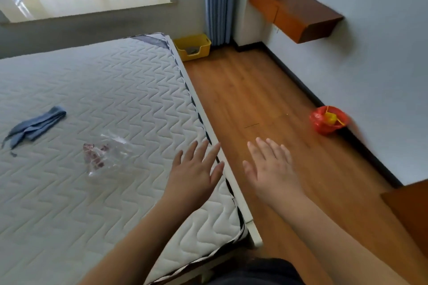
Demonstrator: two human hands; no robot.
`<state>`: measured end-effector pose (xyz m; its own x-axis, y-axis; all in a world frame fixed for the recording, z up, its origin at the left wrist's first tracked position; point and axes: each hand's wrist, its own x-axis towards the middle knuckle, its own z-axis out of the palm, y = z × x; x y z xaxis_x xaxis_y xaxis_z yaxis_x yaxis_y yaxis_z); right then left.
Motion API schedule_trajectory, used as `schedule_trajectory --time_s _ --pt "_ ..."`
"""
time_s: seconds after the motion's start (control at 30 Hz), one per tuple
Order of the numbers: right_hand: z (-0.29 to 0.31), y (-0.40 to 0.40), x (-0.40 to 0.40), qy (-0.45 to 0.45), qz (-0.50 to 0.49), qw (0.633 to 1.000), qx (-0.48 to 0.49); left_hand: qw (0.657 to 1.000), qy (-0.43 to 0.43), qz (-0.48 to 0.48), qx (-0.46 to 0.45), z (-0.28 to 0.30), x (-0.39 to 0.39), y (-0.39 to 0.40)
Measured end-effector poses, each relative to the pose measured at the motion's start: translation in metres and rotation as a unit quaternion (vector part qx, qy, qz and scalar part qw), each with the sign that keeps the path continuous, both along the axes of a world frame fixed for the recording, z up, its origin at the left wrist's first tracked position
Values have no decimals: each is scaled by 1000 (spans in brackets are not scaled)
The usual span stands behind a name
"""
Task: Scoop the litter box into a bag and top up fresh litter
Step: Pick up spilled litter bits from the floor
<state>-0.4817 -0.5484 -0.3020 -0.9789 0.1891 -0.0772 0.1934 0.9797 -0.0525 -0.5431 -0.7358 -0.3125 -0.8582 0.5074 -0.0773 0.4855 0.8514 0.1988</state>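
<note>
Yellow litter box [192, 47] sitting on floor [254, 104], upper centre of frame, between mattress [104, 90] corner and blue curtain [218, 2]. Red bag [327, 120] lying by wall at right, yellow item inside. Left hand [196, 169] hovering over mattress edge, right hand [271, 169] hovering over floor; fingers of both spread, released, gripping nothing. Clear plastic bag [104, 155] and blue cloth [34, 126] lying on mattress.

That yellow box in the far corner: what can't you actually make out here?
- Yellow box, head view: too small and far; the dark contents can't be identified.
- Red bag by the wall: blurred; the yellow item inside is unclear.
- Clear bag on the mattress: transparent, its reddish contents unreadable.
- Left hand and right hand: palms face away.
</note>
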Motion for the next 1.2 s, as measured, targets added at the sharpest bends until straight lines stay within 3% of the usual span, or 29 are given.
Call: schedule_trajectory --time_s 0.43,0.67,1.03,1.2 --pt "0 92 -7 -3 -84 996 4 995 39 -94 15 14 -34 98" --pt "-25 176 -33 -14 -70 997 -6 998 23 -65 12 2 -53 176" --pt "-47 371 -95 -44 21 997 -62 1000 -14 -9 -20 -22 -91 371" --pt "-48 441 -108 -56 7 997 -61 998 -31 -2 -51 -35 -111 441"
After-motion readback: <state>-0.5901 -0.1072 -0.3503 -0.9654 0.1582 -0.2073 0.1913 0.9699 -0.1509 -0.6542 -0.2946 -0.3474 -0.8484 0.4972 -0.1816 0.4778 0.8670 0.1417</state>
